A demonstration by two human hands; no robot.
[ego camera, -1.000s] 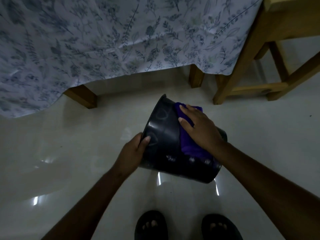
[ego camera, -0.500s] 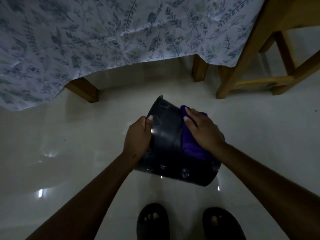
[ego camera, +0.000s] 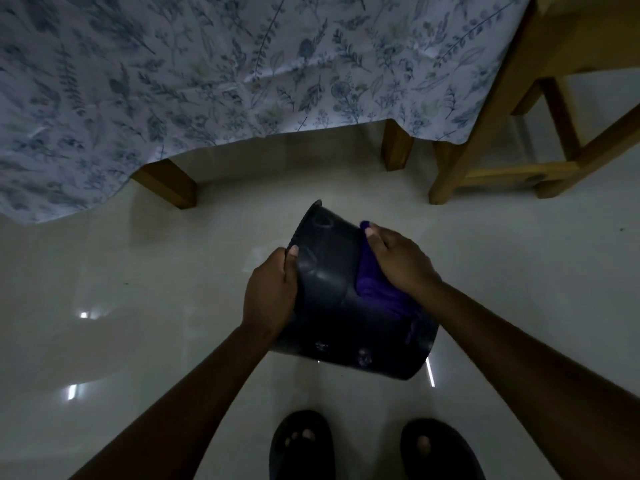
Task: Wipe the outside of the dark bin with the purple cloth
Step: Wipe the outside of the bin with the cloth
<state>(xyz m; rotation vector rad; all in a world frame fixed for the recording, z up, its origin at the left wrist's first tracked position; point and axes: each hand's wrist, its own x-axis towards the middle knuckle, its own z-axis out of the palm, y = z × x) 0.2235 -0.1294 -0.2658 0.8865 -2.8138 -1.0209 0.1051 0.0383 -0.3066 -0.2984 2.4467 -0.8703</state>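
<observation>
The dark bin [ego camera: 329, 285] is held tilted above the pale floor, its rim pointing away toward the upper left and its base toward me. My left hand [ego camera: 270, 292] grips the bin's left side, thumb over the wall. My right hand [ego camera: 398, 261] presses the purple cloth [ego camera: 372, 289] flat against the bin's right outer wall. Most of the cloth is hidden under the palm; a purple fold shows beside and below it.
A table with a floral cloth [ego camera: 242, 71] hangs over the far side, with wooden legs [ego camera: 166, 181] [ego camera: 396, 147] below. A wooden chair frame [ego camera: 485, 133] stands at the right. My feet in dark sandals [ego camera: 301, 445] [ego camera: 440, 452] are below the bin on the glossy floor.
My left hand slid up from the bin's lower edge to grip higher on its left wall. The bin turned slightly, and my right hand with the cloth shifted toward the right side.
</observation>
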